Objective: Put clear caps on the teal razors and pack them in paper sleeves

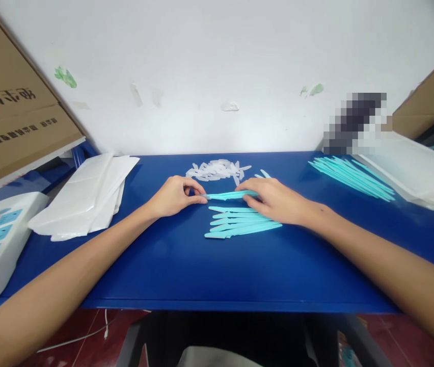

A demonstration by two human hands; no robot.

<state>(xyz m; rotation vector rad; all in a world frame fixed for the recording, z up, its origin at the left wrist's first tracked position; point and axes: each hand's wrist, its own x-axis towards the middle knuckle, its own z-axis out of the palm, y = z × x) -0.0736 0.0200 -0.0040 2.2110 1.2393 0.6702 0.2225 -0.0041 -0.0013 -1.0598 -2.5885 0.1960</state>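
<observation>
I have the turquoise razor [223, 195] pinched at one end in the left hand [179, 196], at the other in the right hand [274, 200], over a blue table [201, 275] against a white wall [209, 56]. Loose razors [240, 221] crowd the right hand's near side; plastic pieces [217, 168] lie beyond both hands, white bags [81, 196] outside the left.

Turquoise sticks [245, 231]; whitish translucent caps [217, 168]; blue table [186, 275].

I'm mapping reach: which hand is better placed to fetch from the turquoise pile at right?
Probably the right hand: it's nearer the turquoise pile, though gripping a turquoise tool; the left hand is farther.
</observation>
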